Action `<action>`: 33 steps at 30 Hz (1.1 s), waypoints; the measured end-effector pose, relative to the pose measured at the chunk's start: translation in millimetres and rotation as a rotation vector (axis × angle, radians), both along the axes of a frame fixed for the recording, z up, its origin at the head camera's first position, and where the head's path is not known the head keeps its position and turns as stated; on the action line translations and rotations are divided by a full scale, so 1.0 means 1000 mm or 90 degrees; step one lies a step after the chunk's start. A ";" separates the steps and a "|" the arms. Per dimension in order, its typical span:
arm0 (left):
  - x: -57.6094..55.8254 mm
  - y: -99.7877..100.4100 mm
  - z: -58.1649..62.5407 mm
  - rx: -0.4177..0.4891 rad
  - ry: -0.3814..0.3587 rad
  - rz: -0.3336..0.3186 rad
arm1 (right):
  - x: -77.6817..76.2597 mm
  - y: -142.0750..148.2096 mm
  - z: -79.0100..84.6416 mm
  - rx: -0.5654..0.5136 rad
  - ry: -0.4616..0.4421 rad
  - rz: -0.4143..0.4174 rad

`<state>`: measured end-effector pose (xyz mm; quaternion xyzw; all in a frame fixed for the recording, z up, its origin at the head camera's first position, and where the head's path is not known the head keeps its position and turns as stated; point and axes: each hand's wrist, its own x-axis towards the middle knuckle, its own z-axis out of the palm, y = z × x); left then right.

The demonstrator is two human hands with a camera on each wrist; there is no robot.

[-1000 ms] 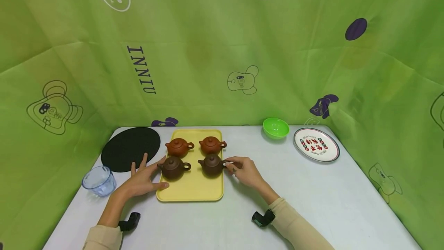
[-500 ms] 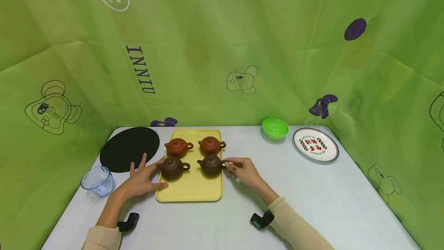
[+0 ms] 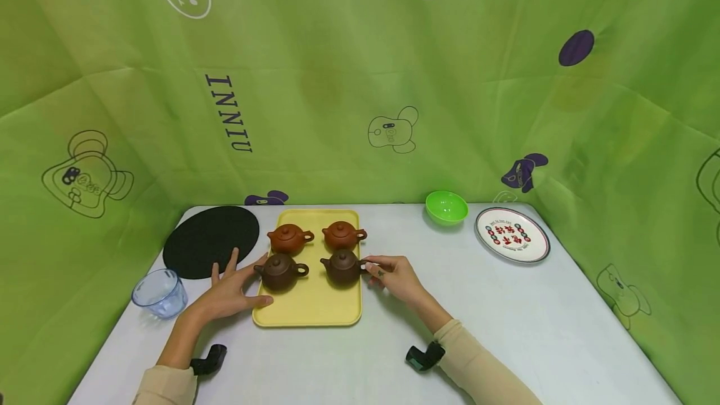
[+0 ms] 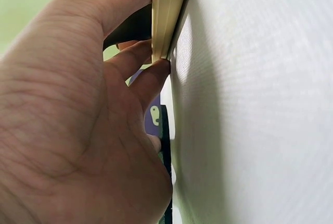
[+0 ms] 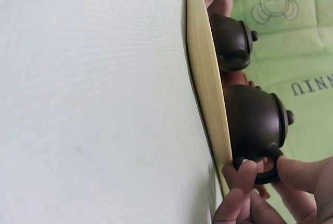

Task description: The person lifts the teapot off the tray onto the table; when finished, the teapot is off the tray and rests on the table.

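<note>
My right hand [image 3: 400, 279] pinches the handle of a dark brown teapot [image 3: 342, 271]. That teapot stands on a yellow tray [image 3: 315, 315], its handle reaching past the tray's right rim; thumb and fingers meet the handle in the right wrist view. At the opposite side, my left hand [image 3: 225, 294] rests against the tray's left rim, fingers spread and thumb on the rim. Close to it is another dark brown teapot [image 3: 280, 275], its spout between thumb and index finger. Two reddish-brown teapots [image 3: 289, 240] stand behind, all spouts pointing left.
A round black mat [image 3: 208, 239] lies behind the left hand, with a clear blue glass bowl [image 3: 160, 295] in front of it. Farther right are a green bowl [image 3: 447, 210] and a white patterned plate [image 3: 513, 252]. Green cloth [image 3: 315, 111] hangs around the table.
</note>
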<state>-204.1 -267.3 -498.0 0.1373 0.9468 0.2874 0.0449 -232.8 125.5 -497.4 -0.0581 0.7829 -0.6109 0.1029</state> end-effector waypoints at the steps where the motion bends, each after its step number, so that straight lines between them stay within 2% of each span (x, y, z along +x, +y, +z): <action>1: 0.000 0.000 0.000 -0.002 0.000 -0.001 | 0.000 0.000 0.000 0.001 -0.004 -0.005; 9: -0.001 0.000 -0.001 0.002 -0.004 0.000 | -0.002 0.000 0.000 -0.002 0.004 -0.023; 15: -0.001 0.000 -0.002 0.003 -0.005 0.000 | -0.004 0.006 0.006 -0.006 0.009 -0.026; 33: -0.001 -0.001 -0.003 0.012 -0.001 -0.006 | -0.020 0.040 0.012 -0.022 0.014 -0.063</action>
